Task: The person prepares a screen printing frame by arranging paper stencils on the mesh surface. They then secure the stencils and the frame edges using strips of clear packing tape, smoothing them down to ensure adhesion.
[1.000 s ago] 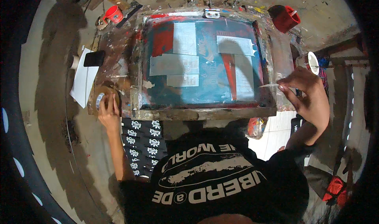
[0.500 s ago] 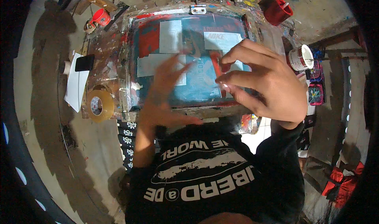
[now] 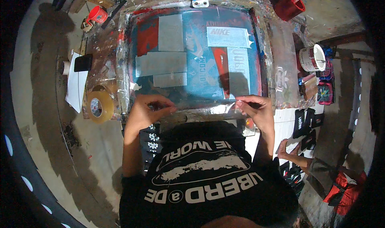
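Note:
A screen-printing screen (image 3: 160, 95) with blue-green mesh lies before me, its design partly covered by pale rectangular patches (image 3: 170, 33). At its near edge my left hand (image 3: 150, 109) is closed in a pinch on the left. My right hand (image 3: 255, 109) pinches likewise near the lower right. Between them a clear, shiny strip of tape (image 3: 218, 108) appears stretched along the near frame edge; its ends are hidden by my fingers. Left of the screen stands a roll of clear tape (image 3: 107, 103) on the table edge, apart from my hand.
A metal hinge clamp (image 3: 200, 3) sits at the far frame edge. Left are a red cup (image 3: 98, 14), a dark phone (image 3: 83, 62) and white paper (image 3: 76, 87). Right are a red container (image 3: 286, 11) and a white tub (image 3: 311, 58). Another person's limb (image 3: 302, 160) shows at lower right.
My right hand has come down from above the screen to its near edge. My left hand, blurred before, now pinches at the near left. Another person's limb has appeared at right.

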{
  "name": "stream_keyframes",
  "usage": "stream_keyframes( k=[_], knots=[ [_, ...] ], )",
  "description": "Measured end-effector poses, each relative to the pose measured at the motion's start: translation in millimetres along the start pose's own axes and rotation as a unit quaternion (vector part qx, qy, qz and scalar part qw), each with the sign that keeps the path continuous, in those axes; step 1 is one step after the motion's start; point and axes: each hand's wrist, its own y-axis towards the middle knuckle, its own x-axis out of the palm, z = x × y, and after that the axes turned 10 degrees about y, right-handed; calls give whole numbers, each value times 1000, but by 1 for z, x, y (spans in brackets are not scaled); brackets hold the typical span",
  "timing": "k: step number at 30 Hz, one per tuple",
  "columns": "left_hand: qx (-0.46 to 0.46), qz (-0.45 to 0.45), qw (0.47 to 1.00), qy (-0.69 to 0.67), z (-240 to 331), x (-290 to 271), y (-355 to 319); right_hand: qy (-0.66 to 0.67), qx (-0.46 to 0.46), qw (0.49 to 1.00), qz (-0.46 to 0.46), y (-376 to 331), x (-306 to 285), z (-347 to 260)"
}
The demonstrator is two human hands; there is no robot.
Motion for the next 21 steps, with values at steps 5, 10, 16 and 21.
stream_keyframes(
  k=[5,10,16,21],
  knots=[
    [-62,-43,993,-93,-15,7,-7,21,47,998,-20,-3,-18,17],
    [16,-25,998,-55,-25,15,-12,-32,77,996,-37,1,-28,9],
    [-101,37,993,-37,-29,25,-2,-117,125,985,-1,22,-18,2],
    [-149,7,988,-41,-36,26,4,-192,83,976,-51,38,-25,18]
  ],
)
